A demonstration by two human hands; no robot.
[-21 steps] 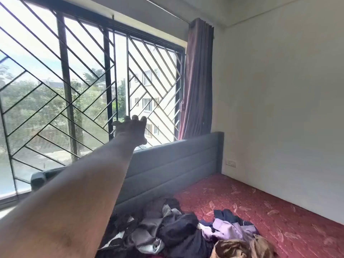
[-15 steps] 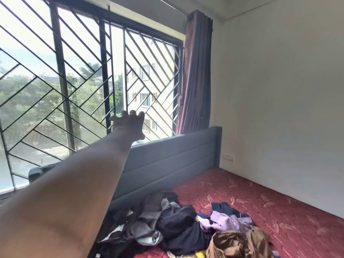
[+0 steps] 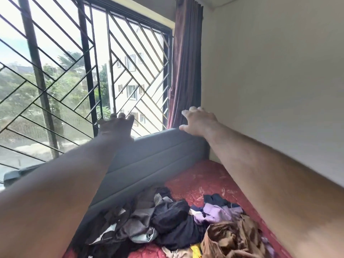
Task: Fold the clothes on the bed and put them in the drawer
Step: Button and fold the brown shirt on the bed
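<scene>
A heap of unfolded clothes in black, grey, lilac and brown lies on the red patterned mattress against the grey padded headboard. Both my arms stretch out high above the heap. My left hand is up at the window, fingers spread, holding nothing. My right hand hovers open at the headboard's top right corner, just in front of the maroon curtain; whether it touches the curtain is unclear. No drawer is in view.
A large window with a black diagonal grille fills the left side behind the headboard. A plain cream wall runs along the right side of the bed.
My right arm has come into view and reached up to the curtain's foot. The left hand stays raised at the window. The view has shifted right and down, showing more of the clothes.
</scene>
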